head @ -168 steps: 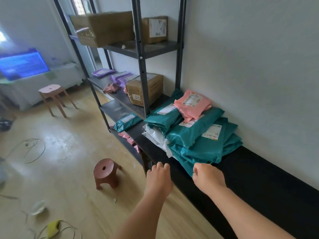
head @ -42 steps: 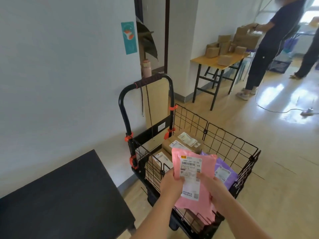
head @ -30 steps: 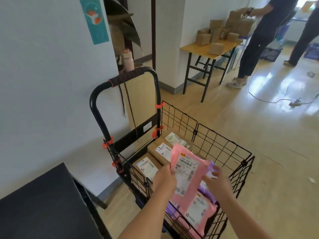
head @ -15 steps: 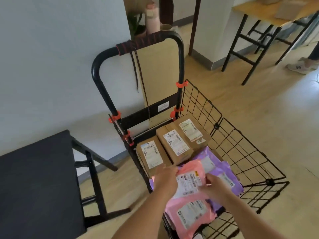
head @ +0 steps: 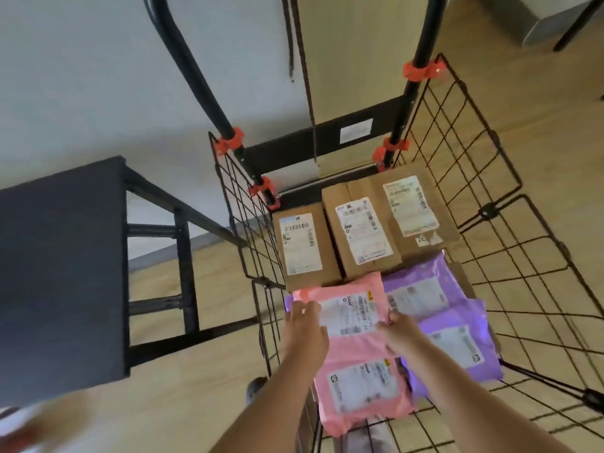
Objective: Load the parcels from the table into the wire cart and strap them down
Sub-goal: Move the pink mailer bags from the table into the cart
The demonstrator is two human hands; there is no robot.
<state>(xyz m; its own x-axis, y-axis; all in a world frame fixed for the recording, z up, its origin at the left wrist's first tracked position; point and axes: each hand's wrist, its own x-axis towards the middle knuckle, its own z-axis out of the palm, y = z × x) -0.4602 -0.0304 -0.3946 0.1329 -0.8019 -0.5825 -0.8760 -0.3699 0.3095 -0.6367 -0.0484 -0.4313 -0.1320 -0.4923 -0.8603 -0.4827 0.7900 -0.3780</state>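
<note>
Head view: the pink parcel (head: 351,308) is held flat and label-up over the near left of the cart (head: 490,152). Its left edge is gripped by the left hand (head: 305,331) and its right edge is pinched by the right hand (head: 397,331), so it is judged not yet let go. It is laid partly over a lower pink parcel (head: 362,390), and its far edge is brought up to the boxes (head: 361,235). Whether its weight already rests on the stack cannot be told. The hold at opposite edges is judged to keep the soft bag spread out, so that it can be set down as a level layer rather than dropped in a heap. The three boxes are stood side by side along the far wall of the cart, below the handle (head: 196,76). This is presumably because rigid things make a firm back row for the soft bags to be butted against. The purple parcels (head: 457,348) are overlapped on the near right, just beside the pink ones, so the floor of the cart is filled evenly. A dark cord (head: 310,119) is seen hanging from the handle down behind the boxes, touched by neither hand; strapping is judged to be a step not yet begun. The table (head: 62,273) is stood at the left, near the cart, by which the carry is kept short.
</note>
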